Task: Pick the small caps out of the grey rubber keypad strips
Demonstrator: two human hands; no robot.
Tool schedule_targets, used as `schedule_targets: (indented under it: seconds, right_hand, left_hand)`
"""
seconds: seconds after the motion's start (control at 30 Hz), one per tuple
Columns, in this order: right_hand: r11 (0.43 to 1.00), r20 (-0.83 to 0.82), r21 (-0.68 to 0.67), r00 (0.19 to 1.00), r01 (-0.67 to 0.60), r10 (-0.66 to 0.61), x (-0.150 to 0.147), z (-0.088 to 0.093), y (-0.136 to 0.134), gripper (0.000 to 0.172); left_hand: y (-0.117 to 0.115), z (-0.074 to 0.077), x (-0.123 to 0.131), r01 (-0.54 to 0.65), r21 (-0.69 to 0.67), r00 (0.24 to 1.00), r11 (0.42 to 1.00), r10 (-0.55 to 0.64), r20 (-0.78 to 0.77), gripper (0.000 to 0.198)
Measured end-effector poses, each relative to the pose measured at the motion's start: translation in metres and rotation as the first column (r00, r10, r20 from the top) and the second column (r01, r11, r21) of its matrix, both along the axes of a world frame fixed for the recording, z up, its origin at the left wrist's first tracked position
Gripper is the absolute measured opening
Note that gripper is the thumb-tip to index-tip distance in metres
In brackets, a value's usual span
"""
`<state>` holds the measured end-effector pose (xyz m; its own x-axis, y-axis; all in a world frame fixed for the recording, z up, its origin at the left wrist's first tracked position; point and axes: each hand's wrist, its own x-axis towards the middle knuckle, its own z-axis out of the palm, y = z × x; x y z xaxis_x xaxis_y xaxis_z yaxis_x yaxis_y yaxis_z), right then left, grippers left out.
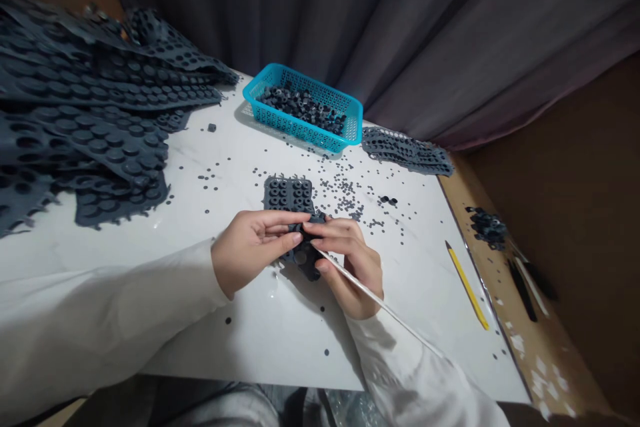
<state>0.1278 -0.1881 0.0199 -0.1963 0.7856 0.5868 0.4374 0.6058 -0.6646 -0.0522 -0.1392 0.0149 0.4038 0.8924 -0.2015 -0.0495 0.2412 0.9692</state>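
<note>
A dark grey rubber sheet (289, 195) with rows of round moulded cups lies bent under my fingers in the middle of the table. My left hand (247, 243) pinches its near part between thumb and fingers. In my right hand (355, 263) is a thin white stick (383, 305), slanting back along the forearm. Its front end meets the sheet close to my left thumb; the exact tip is hidden by the fingers. My right fingers also touch the sheet's right edge. Many small dark discs (347, 203) are scattered just beyond the hands.
A turquoise basket (295, 125) of small dark rubber pieces stands at the back. Large moulded sheets (100, 137) are heaped at left; a perforated sheet (407, 150) lies at back right. At right are a yellow pencil-like tool (467, 285) and a dark pile (486, 227) on the wooden edge.
</note>
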Motion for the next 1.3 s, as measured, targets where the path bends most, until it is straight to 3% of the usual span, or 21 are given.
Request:
schedule_targets:
  seconds: [0.47,0.73,1.13,1.3]
  right_hand:
    - [0.995,0.134,0.092,0.991,-0.031,0.018,0.0052,-0.0089,0.0028,0.019]
    - [0.999,-0.005,0.025,1.0,-0.02,0.02,0.0024,-0.0049,0.0018,0.017]
    - [1.0,-0.008,-0.003,1.0,-0.018,0.018,0.0015,-0.0034,0.0015,0.016]
    - [0.996,-0.09,-0.091,0.996,-0.008,0.0,0.0017,-0.0063,0.0006,0.017]
  left_hand:
    - [0.0001,-0.0004,0.0005,0.02,-0.018,1.0,1.0,-0.02,0.021,0.042]
    - [0.0004,0.0015,-0.0005,0.041,0.002,0.999,0.999,-0.042,0.035,0.042]
    - [0.0011,-0.003,-0.0002,0.029,0.029,0.998,0.999,-0.03,0.053,0.038]
    - [0.0011,-0.0019,0.0002,0.022,0.029,0.996,0.999,-0.025,0.087,0.034]
